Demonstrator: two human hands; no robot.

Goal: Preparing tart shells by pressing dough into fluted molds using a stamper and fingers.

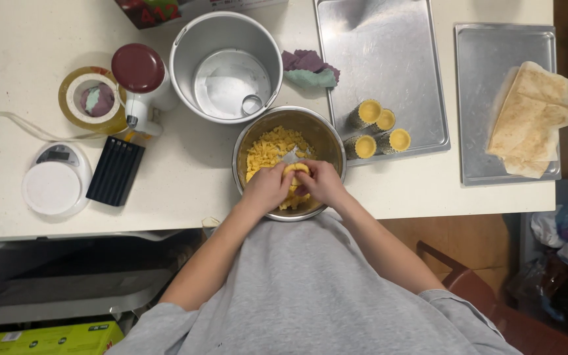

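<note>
Both hands seemingly pinch dough.

Light grey short-sleeved T-shirt, loose over the torso, forearms bare, hands without gloves or rings.

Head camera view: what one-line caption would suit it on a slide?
Both hands press yellow dough into a small mould over a steel bowl, four filled moulds waiting on a tray.
</note>
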